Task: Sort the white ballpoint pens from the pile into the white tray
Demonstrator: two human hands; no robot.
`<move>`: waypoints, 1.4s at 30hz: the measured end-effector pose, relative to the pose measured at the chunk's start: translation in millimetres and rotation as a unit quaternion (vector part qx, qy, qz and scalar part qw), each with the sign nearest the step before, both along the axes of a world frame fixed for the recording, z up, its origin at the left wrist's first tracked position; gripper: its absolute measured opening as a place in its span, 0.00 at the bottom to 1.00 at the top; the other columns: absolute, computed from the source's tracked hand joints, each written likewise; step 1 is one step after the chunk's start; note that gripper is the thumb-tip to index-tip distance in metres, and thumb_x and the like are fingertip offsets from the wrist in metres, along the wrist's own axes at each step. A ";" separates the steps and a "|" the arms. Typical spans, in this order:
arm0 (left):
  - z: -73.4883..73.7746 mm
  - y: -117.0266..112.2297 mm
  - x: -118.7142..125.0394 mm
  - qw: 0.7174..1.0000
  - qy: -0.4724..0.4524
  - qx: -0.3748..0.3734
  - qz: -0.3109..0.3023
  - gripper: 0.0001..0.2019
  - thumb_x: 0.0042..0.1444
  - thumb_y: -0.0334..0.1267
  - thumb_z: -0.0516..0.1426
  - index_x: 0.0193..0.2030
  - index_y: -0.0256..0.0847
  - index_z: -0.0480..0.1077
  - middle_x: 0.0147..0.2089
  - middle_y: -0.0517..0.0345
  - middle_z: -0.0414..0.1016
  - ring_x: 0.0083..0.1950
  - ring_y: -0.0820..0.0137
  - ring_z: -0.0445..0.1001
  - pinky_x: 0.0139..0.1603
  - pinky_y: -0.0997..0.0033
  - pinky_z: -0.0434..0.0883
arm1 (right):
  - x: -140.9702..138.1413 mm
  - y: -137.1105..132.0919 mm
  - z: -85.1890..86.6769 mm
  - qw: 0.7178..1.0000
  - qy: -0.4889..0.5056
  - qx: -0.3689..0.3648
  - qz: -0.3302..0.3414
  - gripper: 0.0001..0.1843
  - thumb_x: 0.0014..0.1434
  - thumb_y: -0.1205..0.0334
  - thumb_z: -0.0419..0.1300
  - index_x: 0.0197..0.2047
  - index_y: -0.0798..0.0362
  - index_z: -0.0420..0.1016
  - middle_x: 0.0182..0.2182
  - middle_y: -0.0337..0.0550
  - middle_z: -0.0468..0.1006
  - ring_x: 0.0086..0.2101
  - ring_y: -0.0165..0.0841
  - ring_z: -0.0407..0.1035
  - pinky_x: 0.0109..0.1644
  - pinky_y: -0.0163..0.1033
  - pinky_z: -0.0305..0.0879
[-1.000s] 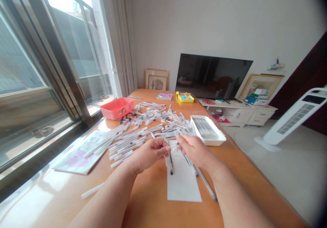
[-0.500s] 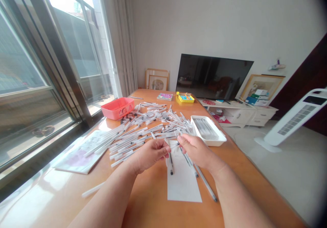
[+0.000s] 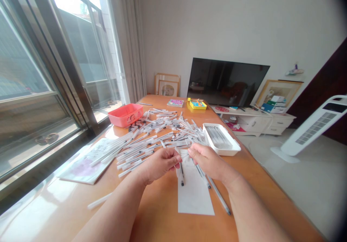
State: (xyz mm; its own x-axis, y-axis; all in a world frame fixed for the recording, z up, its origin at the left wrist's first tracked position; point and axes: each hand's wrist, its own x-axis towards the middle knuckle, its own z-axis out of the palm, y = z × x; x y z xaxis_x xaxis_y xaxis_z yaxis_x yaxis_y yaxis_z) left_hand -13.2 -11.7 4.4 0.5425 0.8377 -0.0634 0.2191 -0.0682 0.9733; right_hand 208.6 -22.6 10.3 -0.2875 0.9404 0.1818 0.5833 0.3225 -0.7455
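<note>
My left hand [image 3: 165,162] is closed in a pinch around a pen, mostly hidden by the fingers. Facing it across a small gap, my right hand [image 3: 204,159] is also pinched; whatever its fingertips hold is too small to make out. Below them lies a white paper strip [image 3: 193,195], with a black-tipped pen [image 3: 181,177] on it. More pens [image 3: 218,193] lie under and beside my right hand. Beyond both hands spreads a loose heap of clear and white pens [image 3: 151,141], some with black parts.
A white tray [image 3: 233,148] holding several pens stands to the right. At the left are a red basket [image 3: 119,119] and a booklet [image 3: 81,169] with pens across it. A yellow box [image 3: 197,105] and a small book [image 3: 175,103] lie at the table's far end.
My right hand has tilted slightly, and the dark tip seen at its fingers earlier is now hidden. My left hand has hardly moved.
</note>
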 end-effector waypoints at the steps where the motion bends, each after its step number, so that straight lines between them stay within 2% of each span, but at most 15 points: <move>1: 0.0 -0.2 -0.2 1.000 0.002 -0.002 -0.002 0.18 0.61 0.53 0.58 0.34 0.38 0.71 0.32 0.56 0.73 0.33 0.71 0.66 0.36 0.70 0.62 | -0.3 -0.4 0.5 1.000 -0.003 0.004 0.003 0.21 0.69 0.45 0.49 0.30 0.50 0.66 0.24 0.36 0.67 0.27 0.32 0.60 0.30 0.36 0.52; 5: -4.2 1.1 1.7 1.000 -0.018 0.020 0.008 0.16 0.58 0.50 0.61 0.34 0.37 0.70 0.30 0.59 0.70 0.32 0.73 0.64 0.34 0.71 0.60 | -5.4 2.1 -3.7 1.000 -0.008 0.010 -0.018 0.23 0.68 0.45 0.49 0.27 0.50 0.63 0.22 0.35 0.64 0.26 0.31 0.57 0.30 0.36 0.52; 10: -7.9 1.8 8.3 0.997 -0.025 0.071 0.029 0.16 0.52 0.47 0.66 0.32 0.38 0.68 0.26 0.65 0.62 0.29 0.75 0.59 0.30 0.74 0.56 | -9.2 7.1 -10.1 0.998 0.017 -0.022 -0.049 0.23 0.67 0.45 0.49 0.26 0.50 0.61 0.21 0.33 0.59 0.25 0.30 0.55 0.29 0.36 0.50; 12: -5.7 -0.1 9.4 0.998 -0.017 0.057 0.022 0.17 0.54 0.50 0.64 0.34 0.38 0.69 0.28 0.63 0.67 0.30 0.74 0.62 0.32 0.73 0.59 | -7.5 7.5 -10.1 0.998 0.031 -0.017 -0.051 0.22 0.67 0.45 0.49 0.26 0.50 0.60 0.21 0.32 0.58 0.25 0.29 0.54 0.28 0.36 0.50; 15: -0.6 -4.1 8.2 1.000 0.011 -0.004 -0.003 0.21 0.61 0.57 0.56 0.40 0.37 0.72 0.33 0.55 0.76 0.32 0.71 0.69 0.37 0.69 0.65 | -3.9 6.9 -8.5 0.997 0.051 -0.003 -0.053 0.22 0.67 0.45 0.49 0.26 0.50 0.58 0.22 0.32 0.56 0.25 0.29 0.53 0.28 0.35 0.49; 18: 1.6 -6.6 6.6 0.998 0.040 -0.037 -0.027 0.25 0.64 0.58 0.50 0.43 0.36 0.73 0.34 0.52 0.79 0.31 0.70 0.71 0.39 0.67 0.67 | -2.3 6.6 -6.5 0.996 0.059 0.006 -0.061 0.22 0.67 0.45 0.49 0.26 0.50 0.57 0.22 0.32 0.56 0.26 0.29 0.54 0.29 0.35 0.49; 21: -2.5 -4.9 6.9 0.999 0.030 0.006 -0.033 0.21 0.64 0.55 0.53 0.38 0.36 0.72 0.32 0.53 0.77 0.31 0.71 0.70 0.37 0.69 0.66 | -3.8 7.3 -5.7 0.996 0.066 0.004 -0.066 0.22 0.67 0.47 0.49 0.26 0.50 0.57 0.22 0.32 0.56 0.26 0.29 0.53 0.29 0.35 0.50; 25: -13.3 0.4 10.2 0.992 0.028 0.119 0.031 0.16 0.60 0.51 0.59 0.33 0.38 0.70 0.29 0.60 0.70 0.31 0.73 0.65 0.34 0.73 0.63 | -6.3 8.5 -6.5 0.993 0.079 -0.005 -0.088 0.21 0.66 0.48 0.50 0.25 0.50 0.57 0.21 0.32 0.55 0.25 0.29 0.53 0.29 0.35 0.49; 27: -15.3 1.4 12.3 0.987 0.031 0.148 0.051 0.16 0.59 0.50 0.60 0.32 0.38 0.70 0.28 0.62 0.68 0.31 0.73 0.63 0.32 0.73 0.61 | -6.2 8.7 -6.6 0.992 0.080 -0.003 -0.100 0.21 0.66 0.48 0.50 0.24 0.50 0.57 0.21 0.32 0.55 0.25 0.29 0.53 0.29 0.35 0.50; 29: -12.4 0.3 13.6 0.989 0.028 0.135 0.046 0.17 0.60 0.52 0.59 0.33 0.38 0.71 0.29 0.61 0.69 0.31 0.73 0.64 0.33 0.73 0.62 | -5.0 8.6 -5.9 0.991 0.077 0.007 -0.107 0.21 0.66 0.48 0.50 0.25 0.50 0.58 0.21 0.32 0.56 0.26 0.30 0.54 0.30 0.35 0.50; 33: -0.6 -4.7 12.6 0.998 0.024 0.063 0.017 0.22 0.66 0.54 0.50 0.38 0.36 0.74 0.32 0.54 0.76 0.32 0.71 0.68 0.37 0.70 0.66 | -2.4 8.3 -3.3 0.989 0.073 0.032 -0.122 0.22 0.66 0.47 0.50 0.25 0.50 0.58 0.21 0.32 0.56 0.25 0.30 0.54 0.30 0.36 0.49; 36: 1.2 -6.2 12.2 0.999 0.012 0.036 0.003 0.21 0.65 0.54 0.52 0.39 0.36 0.74 0.32 0.53 0.77 0.32 0.71 0.69 0.38 0.69 0.66 | -2.4 8.2 -2.7 0.988 0.073 0.044 -0.128 0.22 0.66 0.47 0.50 0.24 0.50 0.59 0.21 0.33 0.58 0.26 0.30 0.55 0.30 0.36 0.50; 39: -3.6 -5.1 13.9 0.999 0.007 0.046 0.019 0.18 0.63 0.52 0.55 0.35 0.37 0.72 0.31 0.54 0.76 0.32 0.71 0.69 0.37 0.70 0.66 | -3.7 8.7 -4.1 0.988 0.065 0.047 -0.133 0.22 0.66 0.47 0.51 0.24 0.50 0.60 0.21 0.32 0.58 0.26 0.30 0.55 0.31 0.36 0.50; 42: -8.6 -4.3 16.2 0.995 0.005 0.091 0.040 0.17 0.62 0.50 0.57 0.34 0.37 0.71 0.30 0.56 0.74 0.32 0.71 0.68 0.35 0.72 0.64 | -4.8 10.3 -6.4 0.986 0.067 0.043 -0.143 0.22 0.65 0.47 0.51 0.24 0.50 0.60 0.20 0.32 0.57 0.26 0.30 0.54 0.30 0.36 0.49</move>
State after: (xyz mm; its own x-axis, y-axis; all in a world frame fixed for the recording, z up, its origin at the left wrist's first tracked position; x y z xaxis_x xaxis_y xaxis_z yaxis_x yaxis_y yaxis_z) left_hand 2.9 -16.0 -4.2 0.4731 0.8765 0.0887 0.2413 -0.2258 0.9438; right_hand 203.8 -12.3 3.9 0.0202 0.9589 0.2830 0.5572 0.2243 -0.7995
